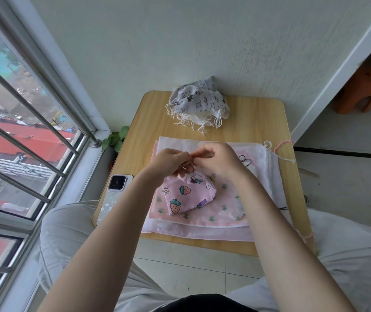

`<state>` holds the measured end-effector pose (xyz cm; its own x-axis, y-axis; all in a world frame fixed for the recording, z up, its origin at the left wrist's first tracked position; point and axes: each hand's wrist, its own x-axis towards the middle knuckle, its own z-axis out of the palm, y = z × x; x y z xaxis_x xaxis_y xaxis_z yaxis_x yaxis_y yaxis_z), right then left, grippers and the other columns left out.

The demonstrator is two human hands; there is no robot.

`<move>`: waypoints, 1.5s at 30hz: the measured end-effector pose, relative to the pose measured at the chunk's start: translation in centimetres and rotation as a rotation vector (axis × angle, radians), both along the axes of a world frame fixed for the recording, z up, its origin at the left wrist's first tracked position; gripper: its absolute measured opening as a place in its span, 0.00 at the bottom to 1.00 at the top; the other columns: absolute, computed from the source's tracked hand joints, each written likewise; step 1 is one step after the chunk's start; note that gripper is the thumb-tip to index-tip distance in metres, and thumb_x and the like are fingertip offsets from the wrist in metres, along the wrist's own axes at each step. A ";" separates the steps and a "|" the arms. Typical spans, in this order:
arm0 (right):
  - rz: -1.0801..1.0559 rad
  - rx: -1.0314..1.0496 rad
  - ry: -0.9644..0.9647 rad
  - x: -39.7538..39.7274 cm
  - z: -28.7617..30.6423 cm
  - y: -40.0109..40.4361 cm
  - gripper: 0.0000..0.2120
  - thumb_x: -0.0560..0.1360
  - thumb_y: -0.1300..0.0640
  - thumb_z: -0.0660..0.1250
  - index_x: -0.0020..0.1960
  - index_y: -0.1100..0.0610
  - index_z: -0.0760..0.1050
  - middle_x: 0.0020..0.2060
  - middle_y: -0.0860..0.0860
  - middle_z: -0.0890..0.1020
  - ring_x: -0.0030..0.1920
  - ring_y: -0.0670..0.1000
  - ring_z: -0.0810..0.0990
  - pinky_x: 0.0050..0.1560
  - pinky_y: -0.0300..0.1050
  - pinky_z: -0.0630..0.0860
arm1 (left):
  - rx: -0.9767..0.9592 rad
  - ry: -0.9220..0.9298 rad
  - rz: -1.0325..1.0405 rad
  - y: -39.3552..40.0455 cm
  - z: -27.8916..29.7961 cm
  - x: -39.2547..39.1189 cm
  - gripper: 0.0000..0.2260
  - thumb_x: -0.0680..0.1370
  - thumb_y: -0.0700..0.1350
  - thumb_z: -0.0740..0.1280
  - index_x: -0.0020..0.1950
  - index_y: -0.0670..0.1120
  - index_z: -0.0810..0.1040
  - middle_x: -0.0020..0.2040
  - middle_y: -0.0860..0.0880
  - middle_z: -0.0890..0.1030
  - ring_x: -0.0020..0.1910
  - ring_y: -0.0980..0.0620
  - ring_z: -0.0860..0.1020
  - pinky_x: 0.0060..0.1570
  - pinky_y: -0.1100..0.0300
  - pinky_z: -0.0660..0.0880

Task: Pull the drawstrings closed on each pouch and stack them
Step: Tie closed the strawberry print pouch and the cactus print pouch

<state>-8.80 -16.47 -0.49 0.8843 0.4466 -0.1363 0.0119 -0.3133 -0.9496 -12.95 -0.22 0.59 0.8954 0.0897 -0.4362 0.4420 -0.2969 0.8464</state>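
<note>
A pink pouch (185, 197) printed with strawberries lies on a pile of flat pink and white pouches (222, 216) in the middle of the wooden table (254, 118). Its mouth is gathered tight. My left hand (168, 163) grips the gathered neck, and my right hand (219, 159) pinches the drawstring just above it. The string itself is mostly hidden by my fingers. At the far side of the table sits a stack of closed grey cat-print and white pouches (199, 102), their white strings hanging toward me.
A phone (115, 186) in a white case lies at the table's left edge. A small green plant (115, 138) stands by the window sill. Loose pink and white cords (280, 146) trail at the right of the flat pile. The wall is right behind the table.
</note>
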 end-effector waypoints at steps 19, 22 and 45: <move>0.128 0.042 0.094 0.1 -2.2 -1.0 0.06 0.80 0.66 0.62 0.49 0.57 0.73 0.40 0.51 0.80 0.42 0.45 0.79 0.46 0.35 0.76 | -0.199 0.009 0.095 1.3 -2.0 -0.1 0.09 0.78 0.42 0.68 0.49 0.36 0.82 0.38 0.45 0.82 0.29 0.55 0.71 0.27 0.65 0.63; 0.075 0.130 0.167 -0.2 -2.8 -0.9 0.07 0.80 0.67 0.62 0.48 0.56 0.73 0.41 0.50 0.81 0.45 0.47 0.80 0.52 0.41 0.75 | -0.177 0.007 0.145 1.1 -2.2 -0.1 0.07 0.78 0.40 0.68 0.48 0.37 0.83 0.34 0.47 0.80 0.27 0.57 0.69 0.27 0.66 0.63; -0.031 -0.274 -0.293 -0.6 -0.6 0.5 0.08 0.72 0.63 0.73 0.41 0.52 0.76 0.34 0.49 0.79 0.34 0.46 0.75 0.40 0.41 0.74 | 0.128 -0.063 -0.016 0.5 -1.1 -0.4 0.10 0.69 0.50 0.79 0.44 0.46 0.86 0.38 0.46 0.85 0.33 0.59 0.77 0.30 0.71 0.71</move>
<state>-9.39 -15.93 -1.12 0.9157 0.4017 0.0131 0.2564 -0.5589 -0.7886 -13.36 0.30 -0.54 0.9223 0.1262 -0.3653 0.3838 -0.4112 0.8268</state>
